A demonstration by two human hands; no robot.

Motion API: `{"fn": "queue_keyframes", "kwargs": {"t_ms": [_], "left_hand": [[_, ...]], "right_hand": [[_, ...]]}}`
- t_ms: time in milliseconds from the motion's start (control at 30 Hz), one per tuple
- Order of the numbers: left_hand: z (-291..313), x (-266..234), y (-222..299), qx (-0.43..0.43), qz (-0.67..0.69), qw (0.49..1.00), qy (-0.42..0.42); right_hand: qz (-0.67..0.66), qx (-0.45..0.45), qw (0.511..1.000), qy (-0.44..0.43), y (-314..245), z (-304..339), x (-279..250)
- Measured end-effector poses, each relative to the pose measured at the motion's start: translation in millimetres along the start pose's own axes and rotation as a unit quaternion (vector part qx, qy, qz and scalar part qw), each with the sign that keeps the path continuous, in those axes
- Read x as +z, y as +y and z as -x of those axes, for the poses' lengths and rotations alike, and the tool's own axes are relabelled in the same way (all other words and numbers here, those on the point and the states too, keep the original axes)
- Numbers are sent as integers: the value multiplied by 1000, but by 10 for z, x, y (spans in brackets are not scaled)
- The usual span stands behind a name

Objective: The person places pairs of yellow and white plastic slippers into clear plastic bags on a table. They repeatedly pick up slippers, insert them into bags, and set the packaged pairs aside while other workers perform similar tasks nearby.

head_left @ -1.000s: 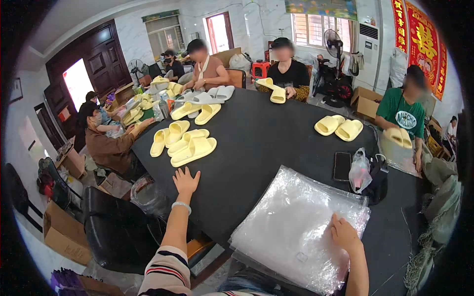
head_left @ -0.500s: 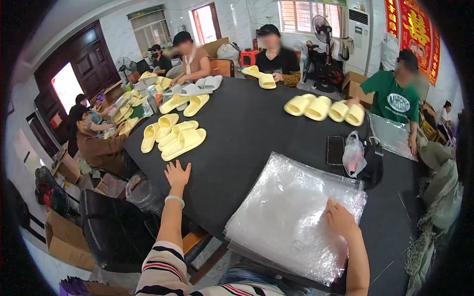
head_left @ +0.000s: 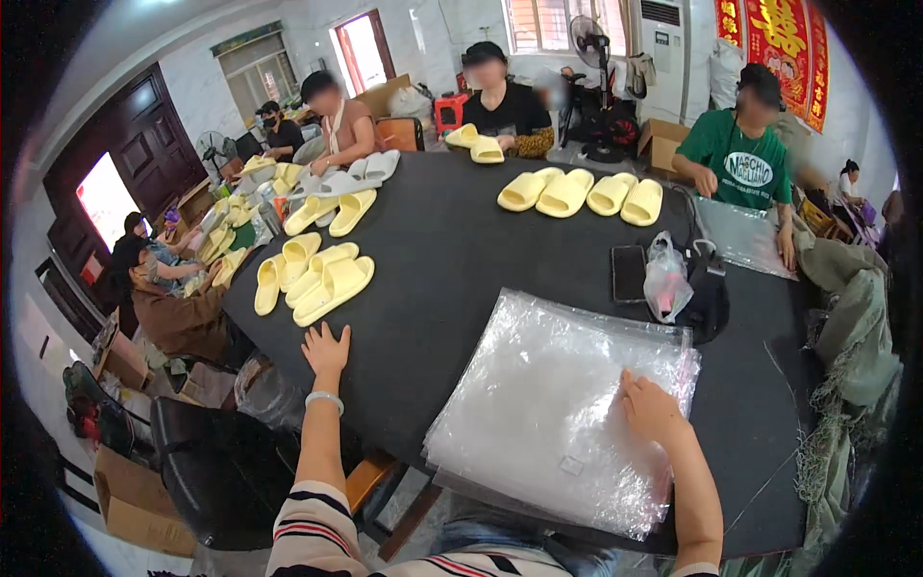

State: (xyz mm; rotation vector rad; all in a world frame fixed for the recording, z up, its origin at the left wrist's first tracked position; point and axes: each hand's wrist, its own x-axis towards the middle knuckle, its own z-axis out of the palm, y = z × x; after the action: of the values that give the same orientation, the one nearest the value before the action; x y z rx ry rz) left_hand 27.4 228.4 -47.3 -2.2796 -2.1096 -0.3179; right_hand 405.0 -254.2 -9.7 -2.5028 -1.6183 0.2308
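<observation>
A: Table [head_left: 481, 240] first: a big round black-topped one fills the middle, with people seated round its far rim.

B: And on my side of it?

A: Right in front of you lies a thick stack of clear plastic bags [head_left: 548, 404], flat, its near edge hanging just over the table's rim. Your right hand [head_left: 649, 409] rests on top of that stack, fingers loosely curled and pressed on the film; whether it pinches a sheet I cannot tell.

B: My left?

A: Your left hand [head_left: 327, 348] lies open, palm down, fingers spread on the bare black top, gripping nothing. It sits just short of a cluster of pale yellow foam slippers [head_left: 322, 279], near but apart from them.

B: Anything smaller?

A: Four more yellow slippers in a row [head_left: 582, 192] lie across the table. Beyond the stack, a small knotted clear bag with something pink inside [head_left: 665, 279] stands beside a dark flat phone [head_left: 629, 273]. A pale bangle [head_left: 325, 397] circles your left wrist.
</observation>
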Motion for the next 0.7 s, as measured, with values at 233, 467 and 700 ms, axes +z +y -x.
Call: {"fn": "queue_keyframes", "kwargs": {"t_ms": [233, 467, 700], "left_hand": [[29, 42, -80, -5, 5, 1000, -8], [-4, 82, -74, 13, 18, 1000, 20], [36, 43, -42, -1, 16, 1000, 10]], "right_hand": [[8, 7, 1000, -4, 35, -7, 105], [12, 2, 1000, 0, 38, 26, 100], [-3, 32, 999, -30, -2, 10, 79]]}}
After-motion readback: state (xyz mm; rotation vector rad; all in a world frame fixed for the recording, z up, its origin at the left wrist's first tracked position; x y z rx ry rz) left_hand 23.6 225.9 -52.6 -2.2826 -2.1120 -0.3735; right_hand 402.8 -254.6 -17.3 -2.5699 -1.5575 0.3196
